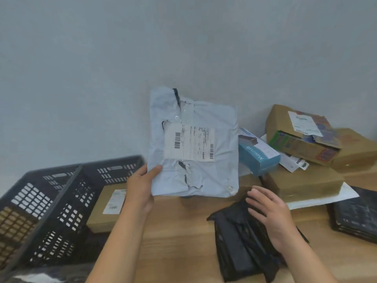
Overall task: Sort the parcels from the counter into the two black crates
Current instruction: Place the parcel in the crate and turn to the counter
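My left hand (140, 185) pinches the lower left corner of a light grey poly mailer (193, 144) with a white barcode label, holding it upright above the wooden counter (179, 231). My right hand (271, 215) rests with loosely bent fingers on a black plastic-wrapped parcel (238, 246) lying on the counter. Two black perforated crates stand at the left: the nearer crate (67, 211) holds a brown cardboard box (106, 209) with a label, and the farther crate (26, 197) sits beside it.
At the right lie a blue USB box (259, 154), stacked brown cartons (302, 135), a flat brown parcel (304, 182) on a white envelope, and a dark boxed item (355, 217). A grey wall stands right behind the counter.
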